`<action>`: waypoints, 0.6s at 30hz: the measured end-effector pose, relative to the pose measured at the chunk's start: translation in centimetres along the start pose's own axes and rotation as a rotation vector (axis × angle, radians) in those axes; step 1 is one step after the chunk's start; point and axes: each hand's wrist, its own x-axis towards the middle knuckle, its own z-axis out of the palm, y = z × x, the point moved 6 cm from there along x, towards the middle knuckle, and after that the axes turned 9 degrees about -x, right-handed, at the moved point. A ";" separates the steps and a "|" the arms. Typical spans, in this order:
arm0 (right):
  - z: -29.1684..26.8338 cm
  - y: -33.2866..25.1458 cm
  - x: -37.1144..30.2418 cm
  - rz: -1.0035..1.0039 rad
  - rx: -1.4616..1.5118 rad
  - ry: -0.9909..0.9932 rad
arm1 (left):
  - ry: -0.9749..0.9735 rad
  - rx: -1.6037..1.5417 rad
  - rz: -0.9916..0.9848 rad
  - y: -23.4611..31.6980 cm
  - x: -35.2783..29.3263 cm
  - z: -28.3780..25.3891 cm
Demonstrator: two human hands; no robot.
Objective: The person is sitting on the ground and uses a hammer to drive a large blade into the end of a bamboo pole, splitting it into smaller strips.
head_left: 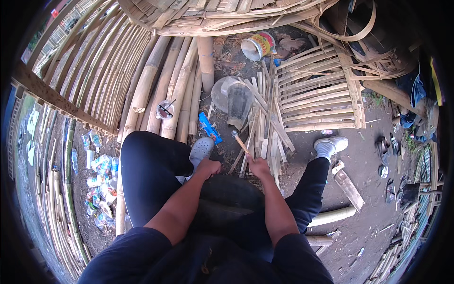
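My right hand [258, 168] is closed round the wooden handle of a small hammer [242, 143], its metal head pointing up and away from me. My left hand [208, 168] is curled into a loose fist over the dark round seat between my legs, near my grey clog [202, 150]. Whether anything is inside that fist is hidden. Just beyond the hammer lies a loose pile of split bamboo strips [263, 124]. A blue packet [209, 128] is on the ground beyond my left hand. A slatted bamboo panel [317, 102] lies to the right of the strips.
Bamboo poles [177, 90] lie at the left, with a plastic cup and straw [165, 110] on them. A clear plastic container [239, 104] and a paint bucket [258, 46] are farther off. Plastic litter [101, 182] lies far left; sandals [383, 156] are at right.
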 end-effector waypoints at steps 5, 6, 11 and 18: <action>-5.7 -3.8 -3.9 -0.249 0.233 0.139 | -0.008 -0.098 -0.002 -1.1 -1.2 0.5; -7.6 -4.7 -4.7 -0.402 0.367 0.286 | -0.027 -0.134 0.001 -0.9 -0.8 0.9; -2.5 -0.6 -1.2 -0.389 0.603 0.103 | -0.070 -0.236 0.002 0.8 -0.6 1.7; -4.1 -1.4 -2.4 -0.102 0.020 0.030 | -0.015 0.089 0.017 0.5 -0.4 -0.4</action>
